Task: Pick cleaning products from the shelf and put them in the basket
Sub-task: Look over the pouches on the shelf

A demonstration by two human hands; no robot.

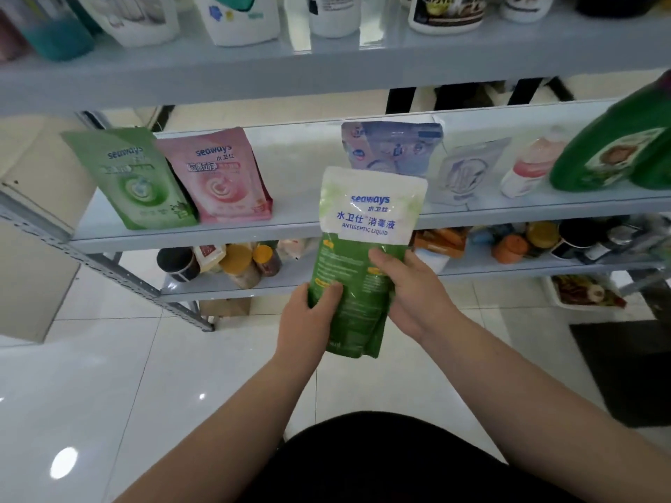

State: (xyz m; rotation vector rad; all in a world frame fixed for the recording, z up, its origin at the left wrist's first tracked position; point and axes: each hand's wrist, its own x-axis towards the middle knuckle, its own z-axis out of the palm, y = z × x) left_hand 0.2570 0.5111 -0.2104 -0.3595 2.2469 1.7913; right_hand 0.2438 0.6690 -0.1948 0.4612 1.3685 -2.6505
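Observation:
I hold a white and green antiseptic liquid pouch (pixel 366 226) upright in front of the middle shelf (pixel 290 221). My left hand (pixel 308 317) grips its lower left edge, thumb on the front. My right hand (pixel 410 288) grips its right side, thumb across the green part. On the middle shelf stand a green pouch (pixel 134 177), a pink pouch (pixel 218 174), a blue pouch (pixel 394 147), a pale grey pouch (pixel 468 168), a pink and white bottle (pixel 530 165) and a large green jug (pixel 617 143). No basket is in view.
The top shelf (pixel 254 70) carries white jugs and a teal bottle. The lower shelf (pixel 276 285) holds jars, cans and snack packs. A cardboard box (pixel 32 226) stands at the left. A dark mat (pixel 628 368) lies on the glossy tiled floor at the right.

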